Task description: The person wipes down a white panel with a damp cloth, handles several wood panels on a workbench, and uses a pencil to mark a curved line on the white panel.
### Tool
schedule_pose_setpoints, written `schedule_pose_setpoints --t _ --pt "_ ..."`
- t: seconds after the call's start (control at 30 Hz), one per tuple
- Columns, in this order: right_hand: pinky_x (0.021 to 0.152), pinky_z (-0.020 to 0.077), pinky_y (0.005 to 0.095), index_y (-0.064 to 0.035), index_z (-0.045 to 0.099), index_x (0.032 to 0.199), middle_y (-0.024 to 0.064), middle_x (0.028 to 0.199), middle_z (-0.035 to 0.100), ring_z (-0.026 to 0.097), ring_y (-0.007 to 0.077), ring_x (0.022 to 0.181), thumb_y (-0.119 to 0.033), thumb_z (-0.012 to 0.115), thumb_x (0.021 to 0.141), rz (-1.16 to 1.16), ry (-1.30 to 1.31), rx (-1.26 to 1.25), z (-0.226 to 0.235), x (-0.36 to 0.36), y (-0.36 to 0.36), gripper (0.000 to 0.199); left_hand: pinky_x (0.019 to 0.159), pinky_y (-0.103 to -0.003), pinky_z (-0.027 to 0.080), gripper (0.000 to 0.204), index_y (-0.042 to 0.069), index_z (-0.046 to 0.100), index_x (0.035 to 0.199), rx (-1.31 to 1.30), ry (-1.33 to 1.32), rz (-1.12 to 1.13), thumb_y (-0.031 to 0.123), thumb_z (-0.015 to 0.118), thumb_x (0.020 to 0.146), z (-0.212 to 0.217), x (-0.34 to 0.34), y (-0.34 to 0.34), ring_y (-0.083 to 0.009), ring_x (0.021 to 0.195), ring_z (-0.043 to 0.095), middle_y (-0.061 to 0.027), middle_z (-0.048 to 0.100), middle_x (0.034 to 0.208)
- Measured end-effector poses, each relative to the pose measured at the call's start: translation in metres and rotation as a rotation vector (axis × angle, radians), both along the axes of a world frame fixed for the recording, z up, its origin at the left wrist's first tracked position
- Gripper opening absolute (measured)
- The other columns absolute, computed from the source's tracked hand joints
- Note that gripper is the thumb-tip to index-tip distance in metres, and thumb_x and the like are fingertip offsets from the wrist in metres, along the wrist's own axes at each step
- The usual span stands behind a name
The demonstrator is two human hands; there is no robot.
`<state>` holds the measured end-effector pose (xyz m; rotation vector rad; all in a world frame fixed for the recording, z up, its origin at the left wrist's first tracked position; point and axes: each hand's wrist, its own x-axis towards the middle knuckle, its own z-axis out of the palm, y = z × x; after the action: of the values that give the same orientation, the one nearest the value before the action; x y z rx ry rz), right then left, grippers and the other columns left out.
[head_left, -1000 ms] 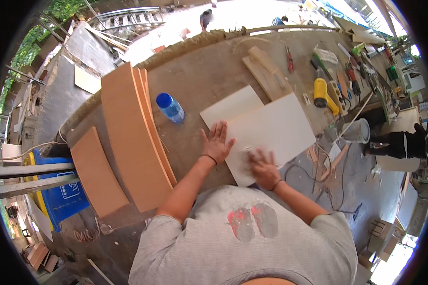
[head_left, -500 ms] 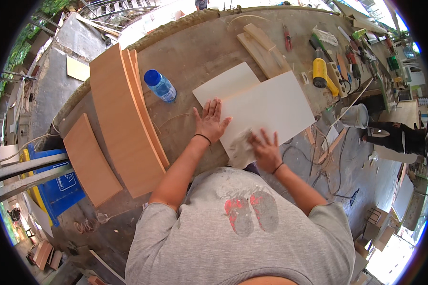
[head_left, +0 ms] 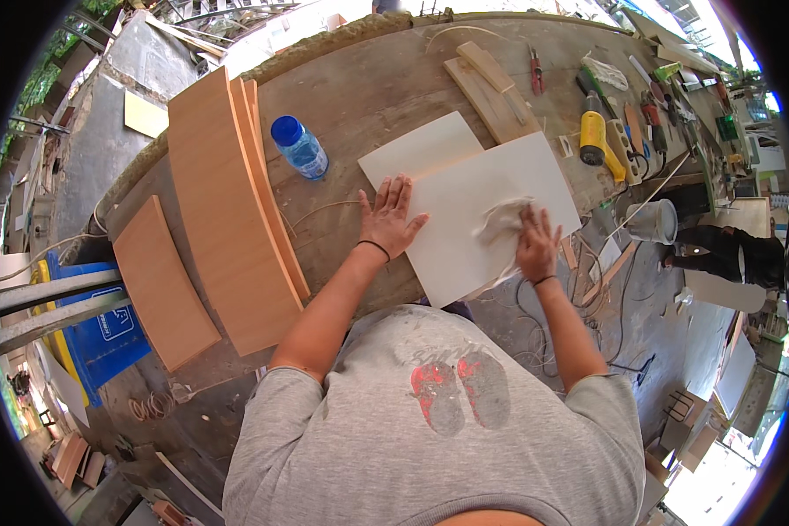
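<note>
- Panels, two of them and white-faced, lie overlapped on the workbench (head_left: 351, 105) in the head view: the larger panel (head_left: 451, 250) before the person, the smaller panel (head_left: 425, 145) partly beneath its far-left side.
- Left hand (head_left: 393, 221) rests flat near the larger panel's left edge, fingers spread, grasping nothing.
- Right hand (head_left: 537, 250) presses one pale cloth (head_left: 500, 221) onto that panel, fingers partly extended; how firmly they grip it, I cannot tell.
- The larger panel looks stiff, fairly light and slick-faced; opposite edges should give the surest hold, corners likely chipping first. The cloth looks soft and limp, best bunched under the fingers.
- Also counted: one blue-capped bottle (head_left: 301, 149), one yellow heat gun (head_left: 594, 140), one pair of red-handled pliers (head_left: 536, 72).
</note>
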<state>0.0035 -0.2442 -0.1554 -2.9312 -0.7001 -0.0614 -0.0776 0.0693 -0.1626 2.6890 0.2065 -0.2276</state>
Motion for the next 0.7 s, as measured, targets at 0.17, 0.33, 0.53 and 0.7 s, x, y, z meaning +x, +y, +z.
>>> schedule_pose_setpoints --t 0.17,0.33,0.53,0.7 --pt "0.110 0.0158 0.0594 -0.0051 0.052 0.131 0.0104 0.143 0.043 0.032 0.0331 0.137 -0.015 0.052 0.088 0.200 -0.101 0.076 -0.028 -0.040 0.030 0.044 0.110 -0.063 0.004 0.080 0.010 0.012 0.150 0.001 -0.028 0.009 0.060 0.035 0.091 -0.005 0.003 0.000 -0.0270 0.144 0.012 -0.0072 0.018 0.156" --pt "0.111 0.0124 0.0599 -0.0144 0.051 0.134 0.0037 0.147 0.038 0.028 0.0298 0.140 -0.018 0.050 0.086 0.510 0.197 0.010 -0.002 -0.101 0.084 0.048 0.110 -0.064 0.006 0.076 0.010 0.014 0.150 0.017 -0.021 -0.007 0.055 0.035 0.093 -0.007 0.001 -0.001 -0.0265 0.144 0.013 -0.0070 0.017 0.156" --pt "0.110 0.0164 0.0585 -0.0149 0.046 0.138 0.0043 0.149 0.035 0.029 0.0320 0.138 -0.022 0.044 0.092 0.012 -0.029 -0.091 -0.014 0.041 -0.002 0.047 0.110 -0.064 0.006 0.078 0.009 0.013 0.150 0.000 -0.027 -0.016 0.054 0.039 0.092 -0.004 0.001 0.002 -0.0270 0.144 0.013 -0.0072 0.017 0.156" --pt "0.111 0.0216 0.0522 -0.0116 0.052 0.133 0.0089 0.141 0.046 0.034 0.0333 0.135 -0.022 0.044 0.095 -0.298 0.002 -0.058 0.002 0.087 0.001 0.040 0.111 -0.062 0.004 0.080 0.009 0.010 0.150 -0.025 0.037 -0.036 0.054 0.039 0.091 0.001 0.001 0.003 -0.0265 0.144 0.010 -0.0077 0.015 0.156"
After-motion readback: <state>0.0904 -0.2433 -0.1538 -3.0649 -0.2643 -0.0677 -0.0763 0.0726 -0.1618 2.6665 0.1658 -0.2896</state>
